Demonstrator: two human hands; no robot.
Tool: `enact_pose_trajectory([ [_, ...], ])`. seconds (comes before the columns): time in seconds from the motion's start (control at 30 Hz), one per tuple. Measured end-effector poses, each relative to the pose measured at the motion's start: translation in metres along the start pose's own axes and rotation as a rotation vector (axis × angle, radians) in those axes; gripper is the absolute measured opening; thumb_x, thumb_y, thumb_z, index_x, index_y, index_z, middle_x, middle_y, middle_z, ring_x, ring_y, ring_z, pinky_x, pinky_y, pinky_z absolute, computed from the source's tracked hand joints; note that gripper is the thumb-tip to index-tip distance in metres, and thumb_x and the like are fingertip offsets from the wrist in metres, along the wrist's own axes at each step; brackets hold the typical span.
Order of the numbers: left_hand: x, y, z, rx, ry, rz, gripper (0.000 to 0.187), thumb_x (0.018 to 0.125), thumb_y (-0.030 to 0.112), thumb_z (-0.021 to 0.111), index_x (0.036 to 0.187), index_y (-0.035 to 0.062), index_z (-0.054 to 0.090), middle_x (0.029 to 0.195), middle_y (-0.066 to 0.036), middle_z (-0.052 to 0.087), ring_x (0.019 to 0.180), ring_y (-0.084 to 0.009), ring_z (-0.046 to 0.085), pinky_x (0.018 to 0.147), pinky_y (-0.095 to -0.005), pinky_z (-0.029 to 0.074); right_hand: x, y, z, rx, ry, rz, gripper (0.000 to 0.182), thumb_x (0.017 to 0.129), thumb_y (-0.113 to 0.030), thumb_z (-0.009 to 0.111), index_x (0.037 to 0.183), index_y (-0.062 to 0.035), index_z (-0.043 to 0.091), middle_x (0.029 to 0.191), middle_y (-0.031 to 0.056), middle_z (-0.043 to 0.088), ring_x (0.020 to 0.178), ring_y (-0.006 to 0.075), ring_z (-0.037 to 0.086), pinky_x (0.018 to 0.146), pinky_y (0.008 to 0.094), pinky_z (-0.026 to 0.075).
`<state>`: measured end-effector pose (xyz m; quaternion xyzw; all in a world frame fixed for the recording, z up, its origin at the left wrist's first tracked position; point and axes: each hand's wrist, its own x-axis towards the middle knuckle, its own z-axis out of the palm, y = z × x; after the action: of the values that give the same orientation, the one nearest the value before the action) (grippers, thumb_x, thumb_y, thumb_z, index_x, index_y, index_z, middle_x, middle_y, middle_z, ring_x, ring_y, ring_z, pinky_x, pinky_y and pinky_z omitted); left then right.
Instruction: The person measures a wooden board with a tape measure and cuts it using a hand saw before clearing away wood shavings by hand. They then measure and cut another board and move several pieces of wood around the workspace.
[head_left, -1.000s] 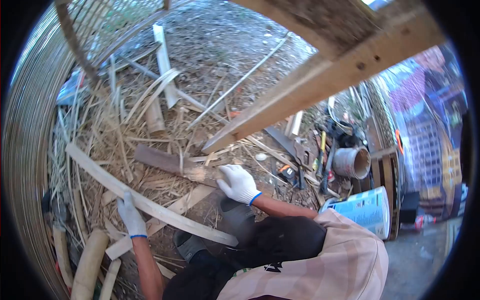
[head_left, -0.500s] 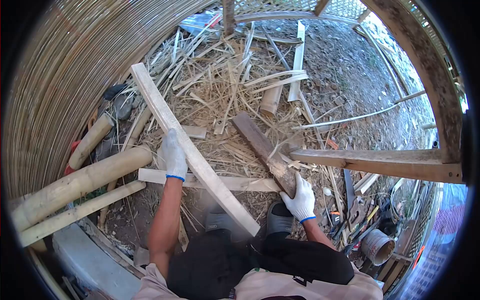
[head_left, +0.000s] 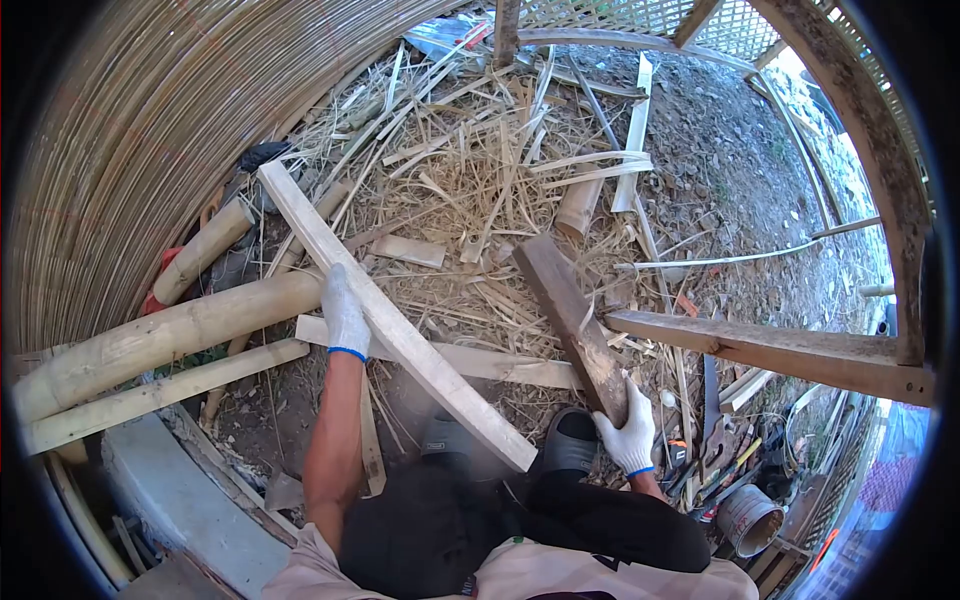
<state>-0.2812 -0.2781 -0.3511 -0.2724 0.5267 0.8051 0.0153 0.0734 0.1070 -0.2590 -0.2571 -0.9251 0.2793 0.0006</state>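
Observation:
My left hand (head_left: 345,312), in a white knit glove with a blue cuff, grips a long pale wooden beam (head_left: 395,325). The beam slants from the upper left down to the lower right, its near end above my shoes. My right hand (head_left: 632,432), gloved the same way, is wrapped round the near end of a shorter dark brown wooden block (head_left: 575,325). That block tilts away toward the upper left. Beneath both pieces a flat pale board (head_left: 490,363) lies crosswise on the ground. The fingers under each piece are partly hidden.
Thick bamboo poles (head_left: 170,335) lie at the left near a woven wall (head_left: 150,150). Shavings and strips (head_left: 480,190) cover the ground ahead. A wooden rail (head_left: 760,343) juts in from the right. A handsaw (head_left: 712,410), hand tools and a bucket (head_left: 750,520) sit at the lower right.
The view has shifted, so most of the scene sits lower and further right. Both hands keep hold of their wooden pieces; the dark block has moved slightly with my right hand.

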Motion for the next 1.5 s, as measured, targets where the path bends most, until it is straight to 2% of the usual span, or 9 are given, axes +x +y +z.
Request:
enact_pose_trajectory([
  [0.33,-0.041,0.028,-0.026,-0.135,0.059,-0.069,0.045,0.11,0.035,0.053,0.142,0.0036,0.057,0.124,-0.01,0.067,0.11,-0.0238,0.065,0.101,-0.0399,0.052,-0.046,0.048,-0.049,-0.106,-0.121,-0.176,0.086,0.068,-0.019,0.089,0.142,0.0066,0.054,0.127,0.0272,0.063,0.118,0.0458,0.061,0.104,0.0513,0.05],
  [0.67,-0.158,0.04,-0.031,-0.346,0.123,-0.131,0.05,0.095,0.045,0.062,0.132,0.0125,0.059,0.113,-0.008,0.066,0.103,-0.0264,0.065,0.091,-0.0462,0.054,-0.051,0.095,-0.066,-0.156,-0.305,-0.163,0.08,0.071,-0.024,0.086,0.138,0.0057,0.053,0.13,0.0292,0.061,0.124,0.0492,0.056,0.11,0.0552,0.045],
  [0.87,-0.195,0.045,-0.053,-0.381,0.038,-0.173,0.05,0.094,0.041,0.063,0.135,0.0127,0.058,0.115,-0.008,0.067,0.104,-0.0256,0.065,0.091,-0.0463,0.054,0.019,0.001,-0.119,-0.432,-0.782,0.02,0.064,0.082,-0.042,0.08,0.129,-0.0002,0.066,0.12,0.0269,0.071,0.114,0.0457,0.067,0.102,0.0535,0.052],
  [0.97,-0.196,0.041,-0.057,-0.424,-0.001,-0.156,0.05,0.096,0.041,0.061,0.136,0.0117,0.058,0.117,-0.008,0.067,0.106,-0.0261,0.065,0.093,-0.0484,0.053,0.064,-0.061,-0.113,-0.347,-0.646,-0.214,0.056,0.09,-0.045,0.077,0.125,-0.0025,0.069,0.119,0.0238,0.073,0.114,0.0418,0.069,0.097,0.0502,0.056],
  [1.03,-0.199,0.036,-0.055,-0.445,-0.016,-0.166,0.049,0.097,0.04,0.061,0.137,0.0112,0.058,0.118,-0.008,0.067,0.107,-0.0267,0.065,0.095,-0.0497,0.053,0.089,-0.092,-0.089,-0.004,-0.483,-0.287,0.055,0.091,-0.044,0.076,0.126,-0.0024,0.067,0.118,0.0225,0.073,0.112,0.0422,0.069,0.096,0.0499,0.056],
  [1.1,-0.201,0.031,-0.049,-0.444,-0.043,-0.184,0.049,0.098,0.038,0.062,0.139,0.0107,0.058,0.119,-0.008,0.067,0.11,-0.0274,0.065,0.099,-0.0506,0.052,0.11,-0.112,-0.067,-0.118,-0.558,-0.383,0.067,0.087,-0.042,0.081,0.137,-0.0012,0.06,0.12,0.0218,0.071,0.116,0.0403,0.069,0.101,0.0491,0.055],
  [1.27,-0.206,0.016,-0.038,-0.457,-0.123,-0.327,0.055,0.097,0.036,0.06,0.145,0.008,0.056,0.125,-0.01,0.066,0.119,-0.0291,0.063,0.106,-0.0536,0.05,0.098,-0.099,-0.012,-0.237,-0.578,-0.289,0.099,0.077,-0.045,0.09,0.154,-0.0037,0.043,0.14,0.0252,0.058,0.127,0.0451,0.061,0.101,0.051,0.055],
  [1.33,-0.207,0.009,-0.037,-0.466,-0.176,-0.361,0.055,0.097,0.036,0.06,0.144,0.0076,0.056,0.125,-0.011,0.066,0.119,-0.0298,0.063,0.106,-0.0544,0.05,0.079,-0.093,0.001,-0.24,-0.47,-0.286,0.107,0.073,-0.043,0.094,0.156,-0.0017,0.039,0.139,0.0257,0.056,0.128,0.0467,0.059,0.099,0.0539,0.057],
  [1.5,-0.203,-0.004,-0.039,-0.414,-0.213,-0.369,0.053,0.096,0.034,0.06,0.141,0.0067,0.055,0.125,-0.012,0.065,0.119,-0.0309,0.063,0.106,-0.0565,0.049,0.053,-0.066,-0.004,-0.205,-0.414,-0.072,0.112,0.072,-0.041,0.095,0.157,0.0011,0.035,0.139,0.0304,0.055,0.126,0.0488,0.059,0.1,0.0541,0.056],
])
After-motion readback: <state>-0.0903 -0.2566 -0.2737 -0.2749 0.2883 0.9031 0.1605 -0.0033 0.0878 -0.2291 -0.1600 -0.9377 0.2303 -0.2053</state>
